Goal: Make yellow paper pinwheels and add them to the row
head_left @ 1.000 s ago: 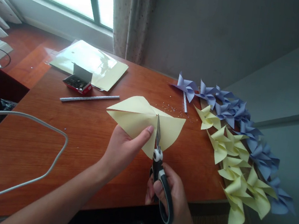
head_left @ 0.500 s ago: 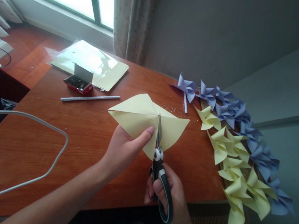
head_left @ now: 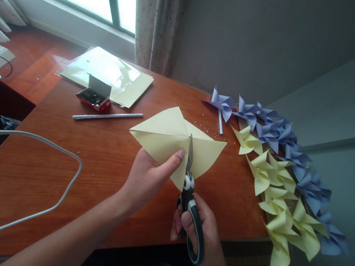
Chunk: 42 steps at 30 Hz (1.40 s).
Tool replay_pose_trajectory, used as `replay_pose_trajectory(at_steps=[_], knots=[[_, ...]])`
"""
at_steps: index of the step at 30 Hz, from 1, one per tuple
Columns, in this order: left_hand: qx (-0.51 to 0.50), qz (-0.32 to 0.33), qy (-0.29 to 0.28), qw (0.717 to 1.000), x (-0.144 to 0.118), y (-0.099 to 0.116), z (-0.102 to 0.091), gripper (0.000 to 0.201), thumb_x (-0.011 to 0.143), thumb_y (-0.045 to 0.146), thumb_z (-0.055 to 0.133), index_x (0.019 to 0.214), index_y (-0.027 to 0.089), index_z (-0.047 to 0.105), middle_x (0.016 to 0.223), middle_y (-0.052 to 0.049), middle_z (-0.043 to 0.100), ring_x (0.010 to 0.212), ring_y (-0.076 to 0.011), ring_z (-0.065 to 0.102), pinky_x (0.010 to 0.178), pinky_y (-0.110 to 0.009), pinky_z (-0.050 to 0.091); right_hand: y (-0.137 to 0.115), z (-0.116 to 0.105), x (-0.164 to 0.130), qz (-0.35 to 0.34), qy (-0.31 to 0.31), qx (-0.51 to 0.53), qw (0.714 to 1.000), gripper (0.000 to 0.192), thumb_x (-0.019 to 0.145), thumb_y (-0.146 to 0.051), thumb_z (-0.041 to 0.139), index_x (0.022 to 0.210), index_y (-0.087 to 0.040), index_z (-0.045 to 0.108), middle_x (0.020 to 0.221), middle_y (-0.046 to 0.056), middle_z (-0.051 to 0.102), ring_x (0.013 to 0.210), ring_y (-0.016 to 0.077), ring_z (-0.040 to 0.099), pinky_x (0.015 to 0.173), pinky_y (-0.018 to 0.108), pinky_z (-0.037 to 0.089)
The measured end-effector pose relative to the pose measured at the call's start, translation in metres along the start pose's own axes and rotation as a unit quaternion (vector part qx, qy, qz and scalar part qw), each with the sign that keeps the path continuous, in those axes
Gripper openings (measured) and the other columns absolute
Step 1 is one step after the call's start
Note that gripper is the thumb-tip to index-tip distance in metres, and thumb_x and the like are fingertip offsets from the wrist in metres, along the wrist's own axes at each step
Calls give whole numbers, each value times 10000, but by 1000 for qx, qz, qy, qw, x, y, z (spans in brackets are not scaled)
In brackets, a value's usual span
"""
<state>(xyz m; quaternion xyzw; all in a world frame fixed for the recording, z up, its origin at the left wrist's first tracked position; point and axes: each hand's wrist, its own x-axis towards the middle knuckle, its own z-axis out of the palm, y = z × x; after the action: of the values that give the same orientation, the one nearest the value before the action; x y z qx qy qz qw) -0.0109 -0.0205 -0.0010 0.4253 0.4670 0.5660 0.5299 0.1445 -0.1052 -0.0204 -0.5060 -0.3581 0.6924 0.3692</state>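
My left hand [head_left: 146,177] pinches a pale yellow square of paper [head_left: 166,138] by its near corner, thumb on top, holding it above the wooden table [head_left: 102,171]. My right hand [head_left: 198,230] grips black-handled scissors [head_left: 188,196] at the table's front edge. Their blades are closed inside a cut that runs from the paper's near corner toward its middle.
Yellow pinwheels [head_left: 279,195] and blue pinwheels [head_left: 282,137] lie in rows along the table's right edge. A thin white stick [head_left: 107,116], a small red box of pins [head_left: 93,97] and a plastic-wrapped pack of yellow paper [head_left: 106,74] lie at the back left. A grey cable [head_left: 42,175] loops at left.
The paper's far corners have lifted and shifted slightly right. The scissors and both hands stay almost where they were.
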Motion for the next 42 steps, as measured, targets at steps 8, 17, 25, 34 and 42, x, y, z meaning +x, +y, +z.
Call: replay_pose_trajectory(at_steps=[8,17,25,34,42], knots=[[-23,4,-1,1000,1,-1,1,163,890,267,719,1002,151,746,1009,-34,791,873,-149,728,781,-192,559,4,0,2,-9,12,-16,1000,463,825,-596,731,894,-189,520,631,-48,544,505,88,570,503,197,416],[-9,5,4,1000,0,-3,0,223,887,284,724,1070,161,757,1026,-39,791,894,-164,728,797,-211,567,6,-1,2,-12,13,-22,1000,439,836,-569,735,871,-191,515,654,-49,549,519,85,581,519,202,426],[0,-2,24,1000,-1,-7,-1,267,867,322,748,1076,158,758,1084,-60,780,956,-192,722,847,-244,570,5,-1,1,-4,19,-13,1000,461,803,-577,765,884,-197,517,669,-52,551,520,91,590,517,205,435],[-5,12,17,1000,0,-3,0,172,885,285,725,990,156,769,1014,-46,792,886,-168,728,800,-226,572,0,2,-4,1,10,-26,1000,474,800,-590,763,900,-195,521,704,-32,571,555,93,596,540,203,461],[-23,20,90,995,3,-2,-2,239,837,332,763,979,140,776,1003,-75,792,941,-242,735,844,-312,588,0,-10,-14,34,-6,-80,996,472,780,-569,789,875,-189,525,721,-28,595,577,99,607,568,217,465]])
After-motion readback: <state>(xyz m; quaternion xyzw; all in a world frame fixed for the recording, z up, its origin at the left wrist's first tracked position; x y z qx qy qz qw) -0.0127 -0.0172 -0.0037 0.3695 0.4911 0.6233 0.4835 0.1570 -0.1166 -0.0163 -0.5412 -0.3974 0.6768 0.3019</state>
